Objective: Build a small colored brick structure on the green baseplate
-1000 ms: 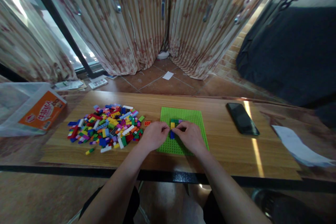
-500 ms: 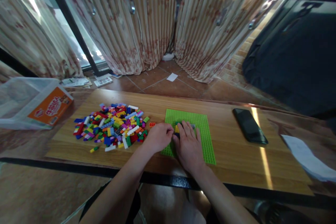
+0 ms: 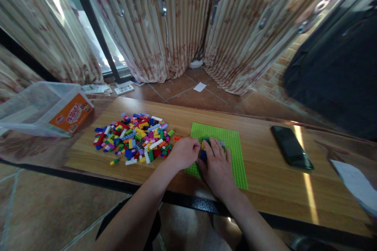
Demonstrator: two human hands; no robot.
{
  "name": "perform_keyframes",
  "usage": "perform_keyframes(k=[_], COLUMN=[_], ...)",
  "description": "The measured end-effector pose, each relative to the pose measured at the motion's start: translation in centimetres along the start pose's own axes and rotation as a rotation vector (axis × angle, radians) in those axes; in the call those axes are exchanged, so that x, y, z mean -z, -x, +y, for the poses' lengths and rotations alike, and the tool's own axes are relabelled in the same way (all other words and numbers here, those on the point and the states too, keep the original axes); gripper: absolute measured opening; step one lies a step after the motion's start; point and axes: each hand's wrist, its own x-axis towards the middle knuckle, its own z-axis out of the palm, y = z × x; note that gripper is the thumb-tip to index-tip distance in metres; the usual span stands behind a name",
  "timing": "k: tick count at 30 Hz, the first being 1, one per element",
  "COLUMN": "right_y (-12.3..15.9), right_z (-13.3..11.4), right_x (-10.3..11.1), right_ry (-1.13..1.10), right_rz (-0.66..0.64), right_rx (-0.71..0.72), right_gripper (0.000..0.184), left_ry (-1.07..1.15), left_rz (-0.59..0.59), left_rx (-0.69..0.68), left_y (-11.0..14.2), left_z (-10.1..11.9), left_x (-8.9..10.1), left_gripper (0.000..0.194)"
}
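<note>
A bright green studded baseplate [image 3: 237, 155] lies on the wooden table under both hands. Small bricks are fixed to it: a blue brick [image 3: 203, 155], a yellow brick [image 3: 203, 146], green ones, and a light grey brick [image 3: 222, 143] to the right. My right hand [image 3: 218, 166] lies flat over these bricks, fingers stretched out and covering part of them. Beside their left edge, my left hand [image 3: 185, 153] is closed, its thumb and curled fingers pressed together; whatever is between them is hidden. A loose orange-red brick [image 3: 177, 139] lies just left of the baseplate.
Left of my hands spreads a heap of mixed loose bricks [image 3: 141, 137], with a small green-and-yellow piece [image 3: 114, 162] in front. A clear plastic box [image 3: 38, 113] with an orange label stands far left. A black phone [image 3: 291, 147] and white paper [image 3: 355, 182] lie to the right.
My right hand has gone from pinching at the blue brick to lying flat over the bricks. My left hand stays closed beside them. The camera view has turned left.
</note>
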Motion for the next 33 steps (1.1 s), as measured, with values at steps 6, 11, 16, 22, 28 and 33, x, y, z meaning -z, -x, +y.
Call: perform_keyframes(k=[6,11,16,22,28,33], right_y=[-0.1,-0.3,-0.5,-0.8,-1.0,-1.3], right_z=[0.1,0.1,0.3,0.9,1.7,2.7], right_x=[0.0,-0.1,0.0,0.5,0.7,1.0], right_ry=[-0.001,-0.003,-0.013,-0.050,-0.075,-0.109], right_rz=[-0.002,0.016,0.015,0.017,-0.009,-0.031], right_rx=[0.003,0.001,0.005,0.008,0.013,0.033], right_gripper=[0.051,0.049,0.048,0.046,0.047,0.050], left_ry=[-0.014,-0.036,-0.041,-0.041,0.000,0.030], left_rz=[0.010,0.040,0.042,0.027,0.020,0.012], left_rx=[0.009,0.005,-0.004,-0.012,-0.017,-0.002], left_y=[0.0,-0.1,-0.2,-0.2,0.0,0.0], left_z=[-0.2,-0.4,-0.5,-0.5,-0.4,-0.5], left_x=[-0.3,-0.6,-0.7,-0.5,-0.4,-0.5], left_gripper=[0.029,0.027,0.028,0.027,0.024,0.021])
